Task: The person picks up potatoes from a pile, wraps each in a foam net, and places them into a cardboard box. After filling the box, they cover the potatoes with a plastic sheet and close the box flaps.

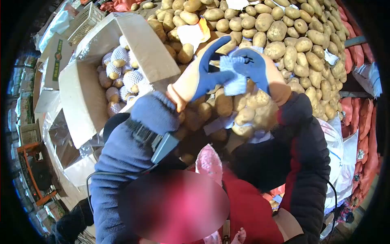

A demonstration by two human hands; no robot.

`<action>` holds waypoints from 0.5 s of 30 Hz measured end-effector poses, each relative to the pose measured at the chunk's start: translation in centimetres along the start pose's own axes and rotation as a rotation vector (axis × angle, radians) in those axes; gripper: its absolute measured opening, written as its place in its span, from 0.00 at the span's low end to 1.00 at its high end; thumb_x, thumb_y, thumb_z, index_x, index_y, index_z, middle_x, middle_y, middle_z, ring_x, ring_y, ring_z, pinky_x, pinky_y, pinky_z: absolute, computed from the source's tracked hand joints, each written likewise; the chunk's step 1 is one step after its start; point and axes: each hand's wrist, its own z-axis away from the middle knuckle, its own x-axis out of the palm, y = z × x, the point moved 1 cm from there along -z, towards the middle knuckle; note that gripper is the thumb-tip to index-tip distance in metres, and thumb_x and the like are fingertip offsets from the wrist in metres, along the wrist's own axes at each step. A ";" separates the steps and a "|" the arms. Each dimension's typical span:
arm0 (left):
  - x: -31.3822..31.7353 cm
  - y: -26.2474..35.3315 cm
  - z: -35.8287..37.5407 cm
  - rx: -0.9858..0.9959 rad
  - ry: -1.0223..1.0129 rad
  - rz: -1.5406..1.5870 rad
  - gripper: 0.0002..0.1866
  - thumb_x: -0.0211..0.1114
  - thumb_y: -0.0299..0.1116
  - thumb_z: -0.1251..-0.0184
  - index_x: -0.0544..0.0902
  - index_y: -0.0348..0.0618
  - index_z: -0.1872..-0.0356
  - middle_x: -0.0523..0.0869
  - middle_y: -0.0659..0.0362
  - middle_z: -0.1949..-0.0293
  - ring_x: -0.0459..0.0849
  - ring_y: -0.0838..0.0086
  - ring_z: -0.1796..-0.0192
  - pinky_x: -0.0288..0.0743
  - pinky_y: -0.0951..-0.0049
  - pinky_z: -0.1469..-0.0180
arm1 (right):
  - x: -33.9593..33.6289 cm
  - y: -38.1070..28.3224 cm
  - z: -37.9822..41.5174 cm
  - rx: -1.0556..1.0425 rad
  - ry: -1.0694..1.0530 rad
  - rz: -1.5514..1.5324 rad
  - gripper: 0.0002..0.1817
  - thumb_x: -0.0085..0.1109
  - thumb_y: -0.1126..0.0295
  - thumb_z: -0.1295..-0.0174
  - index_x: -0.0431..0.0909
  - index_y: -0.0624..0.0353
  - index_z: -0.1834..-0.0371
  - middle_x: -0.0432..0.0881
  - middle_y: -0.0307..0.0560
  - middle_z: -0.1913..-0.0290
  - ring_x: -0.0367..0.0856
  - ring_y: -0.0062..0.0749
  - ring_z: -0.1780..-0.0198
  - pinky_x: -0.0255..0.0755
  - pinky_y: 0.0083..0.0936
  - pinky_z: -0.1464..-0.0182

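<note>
Both hands wear gloves with blue palms and peach backs, raised over the potato heap. A small pale blue-white foam net sleeve (235,77) hangs between them. My right hand (260,71) has its fingers curled onto the sleeve's upper right part. My left hand (205,75) makes a wide C shape, its fingers and thumb apart, with the thumb tip against the sleeve's left edge. Just below the sleeve lie loose potatoes (245,116), several of them close to my body.
A cardboard box (87,99) on the left holds several potatoes in foam nets (132,79). Loose potatoes (296,46) are piled across the back and right. Red sacks (365,134) line the far right; a white sack (335,150) lies beside my right arm. A plastic crate (87,22) stands behind the box.
</note>
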 end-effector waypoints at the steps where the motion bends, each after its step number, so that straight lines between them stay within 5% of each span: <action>1: -0.4 0.3 0.1 -0.102 -0.020 -0.027 0.36 0.69 0.22 0.41 0.65 0.46 0.30 0.79 0.58 0.49 0.76 0.80 0.52 0.73 0.78 0.48 | 0.9 -0.2 0.3 -0.154 -0.003 0.049 0.13 0.62 0.68 0.38 0.79 0.59 0.52 0.82 0.35 0.63 0.75 0.18 0.62 0.71 0.18 0.59; 5: -1.4 2.6 1.1 -0.150 -0.066 0.051 0.24 0.66 0.31 0.35 0.74 0.39 0.39 0.82 0.61 0.54 0.77 0.83 0.57 0.73 0.80 0.55 | 1.7 -1.3 0.9 -0.232 0.046 -0.126 0.12 0.63 0.70 0.40 0.80 0.60 0.53 0.81 0.33 0.62 0.74 0.17 0.62 0.70 0.18 0.59; 6: -1.6 2.2 1.2 -0.238 -0.062 0.172 0.21 0.66 0.32 0.35 0.75 0.38 0.41 0.83 0.62 0.57 0.78 0.82 0.59 0.74 0.80 0.56 | 2.4 -1.8 1.3 0.000 0.103 -0.296 0.12 0.63 0.71 0.41 0.80 0.60 0.54 0.82 0.37 0.59 0.75 0.17 0.60 0.71 0.17 0.58; 7: -2.1 1.8 1.3 -0.324 -0.050 0.286 0.19 0.65 0.33 0.34 0.77 0.37 0.44 0.84 0.62 0.60 0.78 0.82 0.61 0.74 0.79 0.57 | 2.9 0.6 0.6 -0.180 0.123 -0.395 0.12 0.59 0.72 0.39 0.80 0.60 0.52 0.82 0.40 0.59 0.76 0.18 0.58 0.72 0.19 0.56; 8: -2.6 1.9 1.5 -0.254 -0.045 0.006 0.18 0.66 0.34 0.34 0.79 0.35 0.48 0.85 0.63 0.65 0.80 0.80 0.62 0.76 0.77 0.56 | 2.3 2.7 -0.1 -0.419 0.064 0.315 0.12 0.56 0.73 0.38 0.79 0.61 0.51 0.82 0.40 0.59 0.77 0.19 0.57 0.72 0.21 0.54; 9: -2.5 1.2 2.2 -0.085 0.043 -0.298 0.20 0.69 0.37 0.37 0.80 0.36 0.49 0.85 0.62 0.65 0.80 0.80 0.60 0.76 0.76 0.55 | 2.8 2.5 -0.7 -0.422 0.082 0.201 0.13 0.55 0.72 0.37 0.78 0.61 0.50 0.81 0.40 0.57 0.76 0.20 0.56 0.72 0.21 0.52; 12: -3.5 2.5 2.8 0.093 0.023 -0.327 0.24 0.76 0.35 0.47 0.80 0.39 0.50 0.81 0.57 0.54 0.79 0.77 0.56 0.76 0.72 0.52 | 4.5 1.8 -1.0 -0.221 0.059 -0.272 0.15 0.53 0.69 0.33 0.75 0.60 0.46 0.80 0.41 0.53 0.76 0.24 0.51 0.70 0.24 0.47; 13: -3.8 3.6 3.0 0.123 0.075 -0.187 0.18 0.73 0.36 0.43 0.80 0.38 0.57 0.81 0.61 0.63 0.78 0.79 0.60 0.75 0.74 0.57 | 4.9 2.1 -1.3 -0.208 0.049 -0.328 0.15 0.52 0.68 0.32 0.74 0.60 0.44 0.79 0.41 0.52 0.75 0.25 0.50 0.69 0.24 0.45; 15: -4.5 3.4 2.8 -0.195 0.172 0.059 0.13 0.69 0.37 0.38 0.78 0.38 0.65 0.78 0.65 0.71 0.74 0.83 0.66 0.71 0.76 0.65 | 5.9 3.5 -1.7 -0.218 0.038 -0.320 0.17 0.50 0.66 0.30 0.72 0.60 0.42 0.78 0.41 0.50 0.75 0.27 0.47 0.68 0.26 0.42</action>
